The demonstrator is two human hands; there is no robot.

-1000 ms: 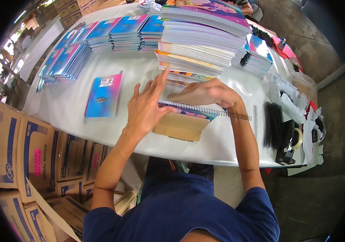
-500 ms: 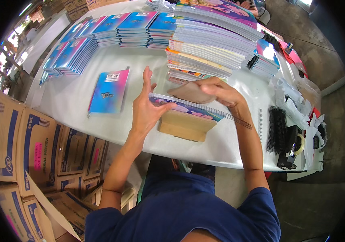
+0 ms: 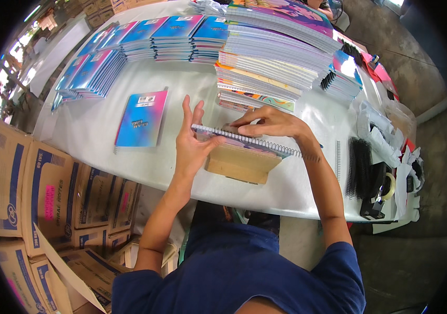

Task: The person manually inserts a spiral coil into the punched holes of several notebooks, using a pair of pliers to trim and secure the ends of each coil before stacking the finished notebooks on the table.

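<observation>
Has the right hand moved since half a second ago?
Yes: the right hand has shifted slightly left, judged against the tall stack, which sits in the same place in the view.

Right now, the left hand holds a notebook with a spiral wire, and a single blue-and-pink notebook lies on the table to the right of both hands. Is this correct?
Not quite: in the head view, the single blue-and-pink notebook lies on the table to the left of the left hand and the right hand. The rest is correct.
</observation>
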